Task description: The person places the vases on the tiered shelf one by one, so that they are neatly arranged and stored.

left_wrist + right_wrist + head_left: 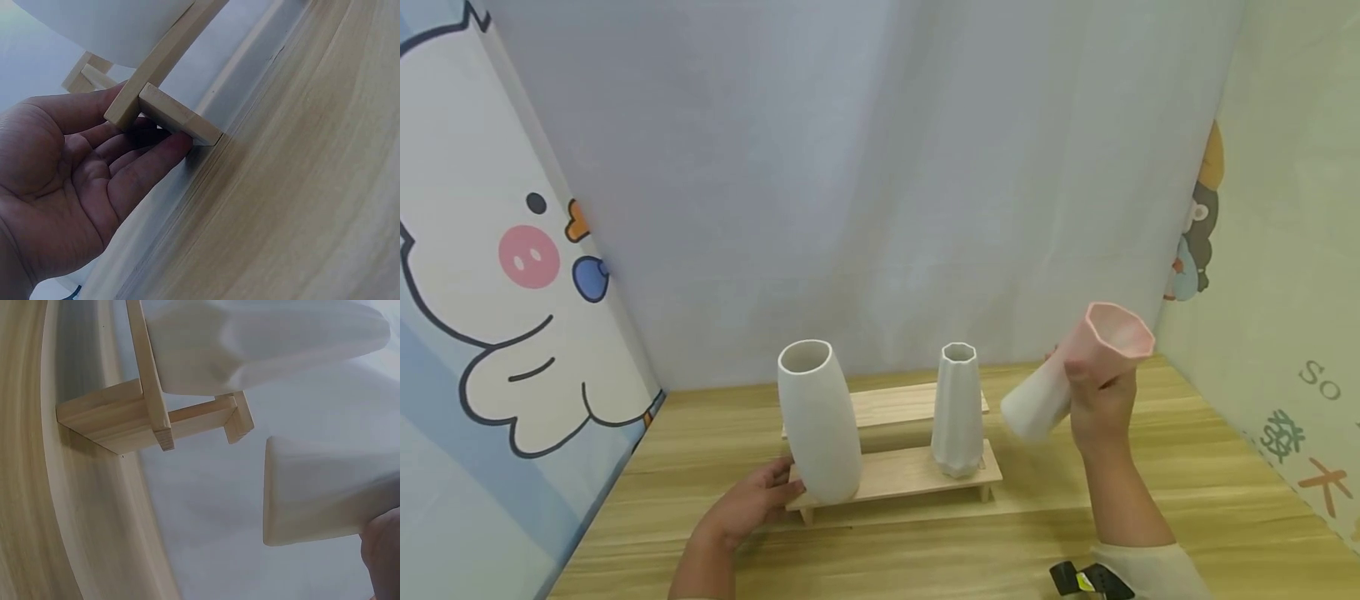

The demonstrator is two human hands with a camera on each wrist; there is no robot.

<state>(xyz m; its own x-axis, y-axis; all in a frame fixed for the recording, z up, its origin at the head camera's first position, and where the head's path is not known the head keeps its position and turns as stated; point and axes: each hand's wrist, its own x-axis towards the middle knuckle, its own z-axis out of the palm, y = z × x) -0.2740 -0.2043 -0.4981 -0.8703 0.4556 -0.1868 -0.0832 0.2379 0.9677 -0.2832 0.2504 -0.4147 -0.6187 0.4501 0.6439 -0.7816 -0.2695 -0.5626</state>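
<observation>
A two-step wooden display stand (898,473) stands on the table. On the left end of its front step is a tall, rounded white vase (822,429); a slimmer faceted white vase (957,417) stands at the right end. My left hand (748,504) holds the stand's left end, its thumb at the board and fingers around the leg (178,115). To the right of the stand, my right hand (1103,408) grips a pink-and-white vase (1084,358) in the air. That vase tilts, its pink mouth up and right, its white base (312,494) toward the stand.
A wood-grain table (925,558) lies under everything. Behind it hangs a pale curtain (775,208). Printed panels rise at the sides, with a cartoon duck (475,208) on the left and lettering (1285,433) on the right.
</observation>
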